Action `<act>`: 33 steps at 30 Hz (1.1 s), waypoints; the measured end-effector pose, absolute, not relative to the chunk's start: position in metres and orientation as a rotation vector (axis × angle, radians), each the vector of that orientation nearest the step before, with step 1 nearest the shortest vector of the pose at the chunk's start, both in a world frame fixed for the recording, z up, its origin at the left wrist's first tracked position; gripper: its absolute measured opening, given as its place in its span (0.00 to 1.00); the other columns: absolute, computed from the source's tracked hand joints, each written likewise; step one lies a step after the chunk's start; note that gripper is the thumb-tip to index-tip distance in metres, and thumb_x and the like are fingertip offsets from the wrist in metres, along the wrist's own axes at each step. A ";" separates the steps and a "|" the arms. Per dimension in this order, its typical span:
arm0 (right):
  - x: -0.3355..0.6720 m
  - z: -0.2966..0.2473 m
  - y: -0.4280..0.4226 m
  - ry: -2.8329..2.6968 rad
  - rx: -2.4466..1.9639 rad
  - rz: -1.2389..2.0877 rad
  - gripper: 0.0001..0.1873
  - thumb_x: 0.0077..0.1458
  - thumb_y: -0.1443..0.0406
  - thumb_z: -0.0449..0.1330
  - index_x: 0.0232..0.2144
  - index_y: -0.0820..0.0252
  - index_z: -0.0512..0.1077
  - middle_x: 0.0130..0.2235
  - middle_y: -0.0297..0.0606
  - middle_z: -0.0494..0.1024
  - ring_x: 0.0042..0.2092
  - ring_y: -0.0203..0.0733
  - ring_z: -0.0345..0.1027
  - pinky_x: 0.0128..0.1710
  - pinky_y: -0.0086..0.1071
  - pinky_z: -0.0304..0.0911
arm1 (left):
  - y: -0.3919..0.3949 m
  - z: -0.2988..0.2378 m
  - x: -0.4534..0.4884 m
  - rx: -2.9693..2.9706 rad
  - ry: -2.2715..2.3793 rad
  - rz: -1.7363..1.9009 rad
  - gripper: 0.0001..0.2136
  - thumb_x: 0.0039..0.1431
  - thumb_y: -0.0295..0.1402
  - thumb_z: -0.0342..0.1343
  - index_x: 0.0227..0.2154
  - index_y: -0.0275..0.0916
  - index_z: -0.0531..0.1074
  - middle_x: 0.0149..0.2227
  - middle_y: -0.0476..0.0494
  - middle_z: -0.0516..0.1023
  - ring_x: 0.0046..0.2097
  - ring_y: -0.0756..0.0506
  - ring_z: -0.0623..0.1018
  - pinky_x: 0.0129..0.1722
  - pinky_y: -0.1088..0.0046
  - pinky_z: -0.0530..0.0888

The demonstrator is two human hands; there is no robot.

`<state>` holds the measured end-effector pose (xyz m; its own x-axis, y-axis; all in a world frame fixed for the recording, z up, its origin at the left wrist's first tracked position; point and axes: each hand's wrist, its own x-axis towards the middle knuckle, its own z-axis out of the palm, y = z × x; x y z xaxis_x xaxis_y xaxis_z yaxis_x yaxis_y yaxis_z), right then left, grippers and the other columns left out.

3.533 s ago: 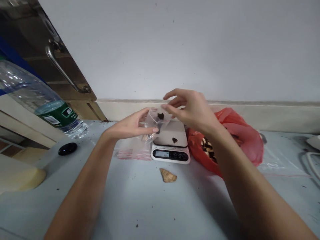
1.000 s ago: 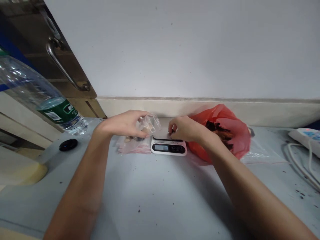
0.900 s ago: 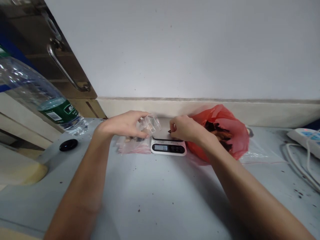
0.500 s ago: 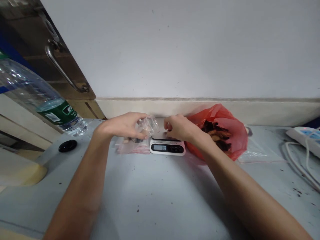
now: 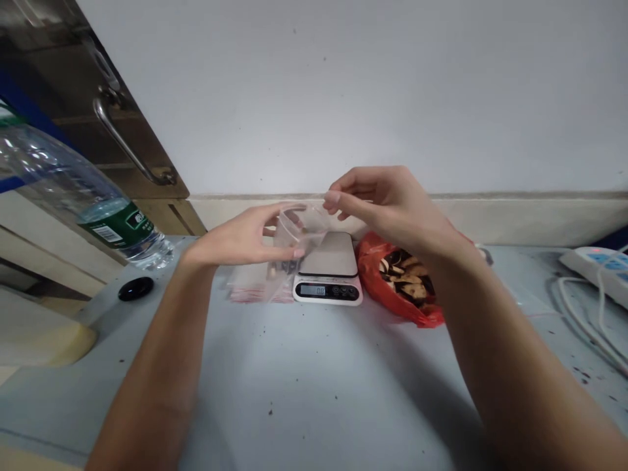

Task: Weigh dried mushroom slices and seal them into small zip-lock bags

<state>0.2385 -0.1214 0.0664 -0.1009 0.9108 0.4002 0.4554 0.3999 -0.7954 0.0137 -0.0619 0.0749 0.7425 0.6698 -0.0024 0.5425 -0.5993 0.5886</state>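
Clear, flared bag (image 5: 305,227) — likely plastic — in left grip (image 5: 241,239)

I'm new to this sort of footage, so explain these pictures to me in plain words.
There is no machine here: these are a person's two bare hands, seen by a camera worn on the head, looking forward and down. The left hand holds a clear plastic bag. The right hand is by the bag's mouth; whether it touches is hard to tell. On the table sit a small digital scale, a red bag holding dark and pale pieces, and a stack of clear bags.
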 end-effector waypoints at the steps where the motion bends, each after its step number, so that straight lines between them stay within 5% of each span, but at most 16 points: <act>1: 0.242 0.068 -0.123 -1.746 -1.181 0.608 0.10 0.61 0.59 0.63 0.33 0.58 0.79 0.39 0.39 0.82 0.44 0.43 0.75 0.46 0.38 0.70 | -0.063 0.075 0.014 2.336 0.869 0.358 0.38 0.57 0.48 0.64 0.68 0.42 0.64 0.63 0.36 0.75 0.63 0.33 0.74 0.58 0.59 0.72; 6: 0.261 0.066 -0.125 -1.899 -1.005 0.650 0.09 0.52 0.58 0.70 0.32 0.55 0.80 0.56 0.43 0.78 0.57 0.49 0.71 0.51 0.39 0.70 | -0.063 0.065 0.021 2.055 0.645 0.569 0.36 0.58 0.43 0.64 0.68 0.39 0.64 0.67 0.35 0.71 0.66 0.32 0.71 0.62 0.57 0.71; 12: 0.261 0.071 -0.127 -1.877 -1.150 0.472 0.11 0.51 0.61 0.70 0.24 0.57 0.73 0.50 0.42 0.79 0.51 0.48 0.73 0.46 0.38 0.69 | -0.062 0.057 0.034 1.981 0.631 0.527 0.37 0.58 0.45 0.66 0.68 0.40 0.65 0.66 0.36 0.73 0.63 0.34 0.75 0.60 0.58 0.74; 16: 0.266 0.071 -0.125 -1.892 -1.176 0.398 0.17 0.48 0.56 0.72 0.21 0.57 0.70 0.44 0.42 0.78 0.40 0.44 0.71 0.40 0.38 0.67 | -0.063 0.056 0.039 2.011 0.758 0.648 0.31 0.55 0.46 0.70 0.58 0.37 0.75 0.49 0.37 0.85 0.49 0.36 0.84 0.50 0.60 0.81; 19: 0.272 0.069 -0.123 -1.917 -1.170 0.582 0.20 0.50 0.50 0.70 0.22 0.56 0.70 0.32 0.38 0.76 0.33 0.41 0.68 0.33 0.37 0.64 | -0.062 0.056 0.038 2.007 0.780 0.733 0.25 0.52 0.49 0.71 0.46 0.36 0.82 0.39 0.39 0.87 0.43 0.38 0.86 0.43 0.65 0.83; 23: 0.278 0.068 -0.124 -1.842 -1.245 0.592 0.17 0.47 0.54 0.72 0.26 0.55 0.70 0.24 0.30 0.72 0.27 0.38 0.66 0.28 0.34 0.61 | -0.063 0.059 0.034 1.976 0.733 0.718 0.25 0.56 0.56 0.67 0.42 0.38 0.82 0.33 0.42 0.87 0.38 0.41 0.87 0.40 0.67 0.85; 29: 0.279 0.071 -0.127 -1.947 -1.292 0.528 0.11 0.52 0.55 0.68 0.32 0.55 0.76 0.25 0.33 0.76 0.29 0.40 0.70 0.32 0.35 0.64 | -0.069 0.061 0.040 2.032 0.766 0.876 0.11 0.61 0.40 0.67 0.36 0.36 0.82 0.32 0.43 0.86 0.36 0.44 0.87 0.41 0.70 0.85; 33: 0.269 0.073 -0.127 -2.006 -1.271 0.511 0.19 0.55 0.48 0.65 0.27 0.57 0.77 0.29 0.38 0.79 0.33 0.42 0.71 0.35 0.36 0.65 | -0.072 0.060 0.045 2.100 0.744 0.888 0.09 0.65 0.36 0.62 0.33 0.35 0.81 0.30 0.44 0.85 0.33 0.45 0.86 0.37 0.71 0.84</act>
<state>0.2691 -0.1273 0.0732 -0.2759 0.8965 0.3466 0.6218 0.4414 -0.6469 0.0448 -0.0722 0.0597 0.5946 0.7223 0.3532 0.2211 -0.5692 0.7919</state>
